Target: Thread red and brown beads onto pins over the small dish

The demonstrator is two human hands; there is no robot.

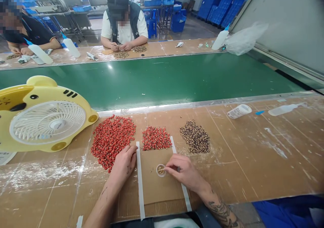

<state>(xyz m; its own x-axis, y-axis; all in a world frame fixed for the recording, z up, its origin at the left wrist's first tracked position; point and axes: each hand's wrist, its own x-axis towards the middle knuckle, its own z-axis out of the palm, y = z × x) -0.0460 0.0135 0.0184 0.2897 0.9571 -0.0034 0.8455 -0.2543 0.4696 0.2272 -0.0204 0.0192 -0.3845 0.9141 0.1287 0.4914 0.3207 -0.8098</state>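
My right hand (183, 170) pinches a thin wooden stick (161, 169), its tip inside a small round clear dish (157, 174). The dish sits on a cardboard sheet (162, 191) taped down by white strips along both sides. My left hand (125, 160) rests at the right edge of a large heap of small red pieces (111, 138), next to the left tape strip. Its fingers are curled together, and whatever they may hold is hidden. A smaller patch of red pieces with pale tips (156, 138) lies at the top of the sheet. Right of it is a pile of dark-and-cream pieces (194, 137).
A yellow animal-shaped fan (48, 116) stands at the left. A white tub (239, 111) and a squeeze bottle (283, 110) lie at the right. Beyond the green belt (177, 76), two people sit working at another bench with glue bottles (71, 47).
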